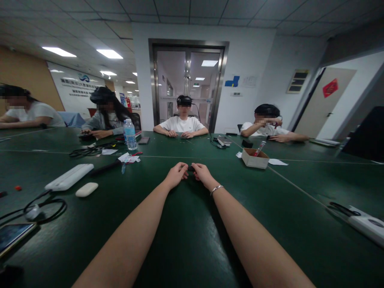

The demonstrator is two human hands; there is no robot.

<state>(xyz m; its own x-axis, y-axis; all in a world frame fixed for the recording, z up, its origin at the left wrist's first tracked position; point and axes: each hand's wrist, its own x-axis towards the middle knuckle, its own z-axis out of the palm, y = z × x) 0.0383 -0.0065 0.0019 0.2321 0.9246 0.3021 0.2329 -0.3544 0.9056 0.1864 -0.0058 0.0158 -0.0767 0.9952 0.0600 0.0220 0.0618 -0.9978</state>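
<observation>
Both my arms reach forward over the dark green table [186, 224]. Between my hands is a small black object [191, 169], too small for me to tell its kind. My left hand [177, 175] has its fingers closed at the object's left end. From the other side, my right hand [203, 174] pinches it between thumb and fingers. A silver bracelet [216, 190] circles my right wrist. The fingers cover most of the object, which is held at or just above the tabletop.
Left lie a white power bank [70, 177], a white oval case [87, 189], cables and a phone [16, 236]. A water bottle [130, 135] stands beyond them. Right of my hands sits a small open box [255, 158]. A white device [367, 224] lies far right. Several people sit around the table.
</observation>
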